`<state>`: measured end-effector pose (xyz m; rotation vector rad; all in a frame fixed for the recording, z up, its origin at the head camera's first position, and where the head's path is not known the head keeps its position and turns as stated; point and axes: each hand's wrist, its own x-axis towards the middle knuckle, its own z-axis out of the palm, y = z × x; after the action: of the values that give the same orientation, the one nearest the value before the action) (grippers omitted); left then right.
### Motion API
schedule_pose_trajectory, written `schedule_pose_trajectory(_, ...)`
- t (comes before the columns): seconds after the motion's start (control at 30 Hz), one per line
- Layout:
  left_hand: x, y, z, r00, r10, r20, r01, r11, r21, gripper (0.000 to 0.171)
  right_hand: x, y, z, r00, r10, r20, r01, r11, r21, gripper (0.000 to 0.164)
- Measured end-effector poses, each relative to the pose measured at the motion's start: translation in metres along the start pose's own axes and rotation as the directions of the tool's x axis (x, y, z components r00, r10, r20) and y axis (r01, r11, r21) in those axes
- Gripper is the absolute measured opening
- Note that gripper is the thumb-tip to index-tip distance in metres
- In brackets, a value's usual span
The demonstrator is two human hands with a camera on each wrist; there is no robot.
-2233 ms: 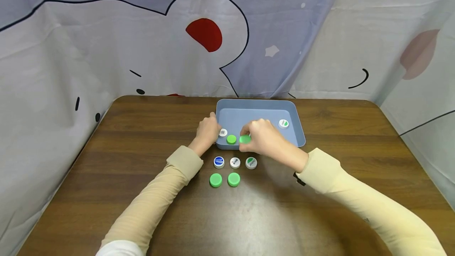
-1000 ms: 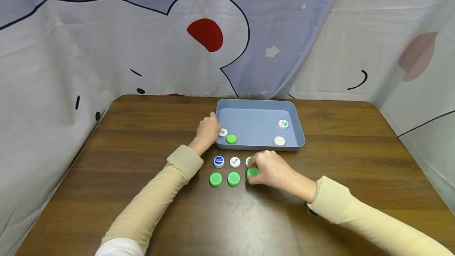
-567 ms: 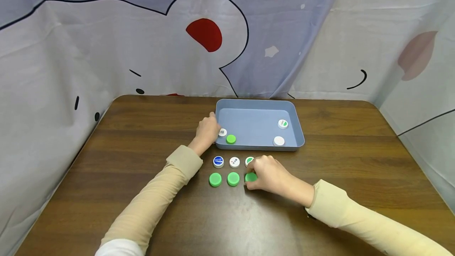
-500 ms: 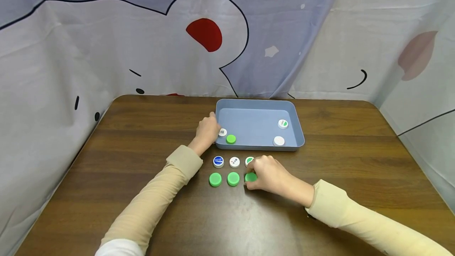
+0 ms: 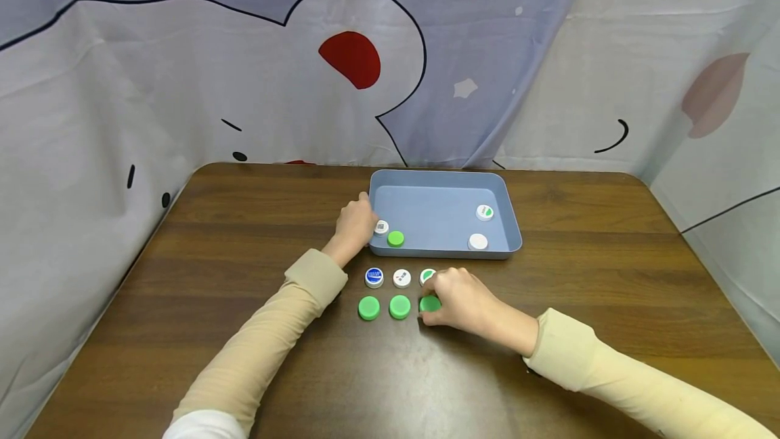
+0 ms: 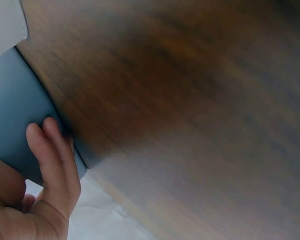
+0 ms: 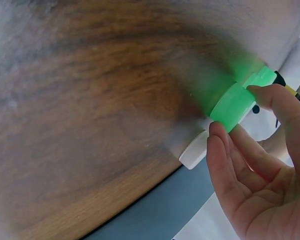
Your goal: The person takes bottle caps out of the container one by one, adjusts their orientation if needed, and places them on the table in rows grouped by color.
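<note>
Right fingers [image 7: 221,150] pinch a green cap [image 7: 232,106], left fingers [image 6: 46,160] the tray [image 5: 445,254]; careless release could nudge the white-green cap [image 5: 427,276]

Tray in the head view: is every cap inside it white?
No, a green cap lies in the tray, near a white cap at its left side.

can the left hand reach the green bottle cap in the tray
Probably yes, once it lets go: the left hand holds the left wall of the blue tray, and the green bottle cap lies close by, with only a white bottle cap partly between.
</note>
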<state>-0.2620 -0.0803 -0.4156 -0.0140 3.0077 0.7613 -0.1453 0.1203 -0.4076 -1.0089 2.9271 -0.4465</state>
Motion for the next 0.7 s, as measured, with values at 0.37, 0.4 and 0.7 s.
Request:
schedule_pose_trajectory(0.37, 0.0, 0.0, 0.0, 1.0, 0.004, -0.004, -0.004, 1.0, 0.005, 0.036, 0.002, 0.002, -0.005, 0.997, -0.056, -0.045, 0.056, 0.998, 0.005, 0.025)
schedule_pose_trajectory(0.4, 0.0, 0.0, 0.0, 1.0, 0.003, -0.004, -0.003, 1.0, 0.005, 0.036, 0.002, 0.002, -0.006, 0.996, -0.066, -0.056, 0.066, 0.998, 0.0, 0.025)
schedule_pose_trajectory(0.7, 0.0, 0.001, 0.0, 1.0, -0.001, -0.008, 0.001, 1.0, 0.003, 0.034, 0.006, 0.003, -0.016, 0.989, -0.069, -0.131, 0.072, 0.997, 0.022, 0.011)
